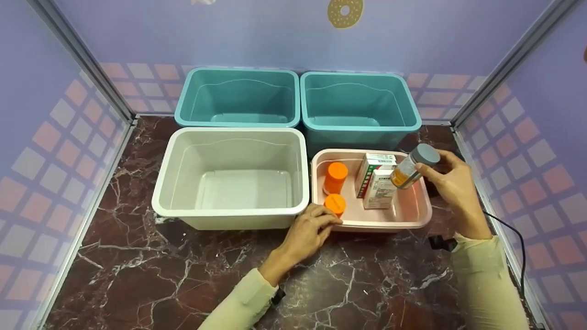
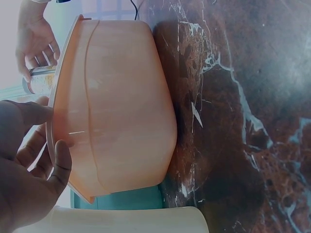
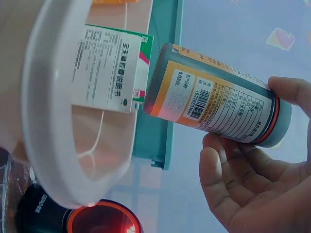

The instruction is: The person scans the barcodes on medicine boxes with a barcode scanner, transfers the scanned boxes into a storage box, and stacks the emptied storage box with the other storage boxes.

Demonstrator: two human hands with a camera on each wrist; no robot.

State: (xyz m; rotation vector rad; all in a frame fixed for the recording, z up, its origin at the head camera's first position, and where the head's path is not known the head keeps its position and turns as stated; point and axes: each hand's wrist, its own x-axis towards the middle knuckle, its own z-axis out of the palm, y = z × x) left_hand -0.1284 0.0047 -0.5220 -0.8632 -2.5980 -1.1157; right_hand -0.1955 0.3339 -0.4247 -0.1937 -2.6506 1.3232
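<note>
My right hand (image 1: 456, 183) pinches a pill bottle (image 1: 406, 172) near its grey lid, with the bottle tilted over the right end of a pink bin (image 1: 419, 224). In the right wrist view, the same bottle (image 3: 209, 97) shows an orange and white label with a barcode. My left hand (image 1: 309, 231) grips the bin's near rim at its left corner, thumb and fingers on either side of the rim (image 2: 50, 116). Inside the bin are two orange-capped bottles (image 1: 337, 172) on the left and two medicine boxes (image 1: 379, 190) in the middle.
A larger white bin (image 1: 229, 213) stands directly left of the pink one. Two teal bins (image 1: 236, 123) are side by side behind. A dark jar with an orange ring (image 3: 43, 208) is outside the pink bin. A black cable (image 1: 520, 238) runs by the right wall.
</note>
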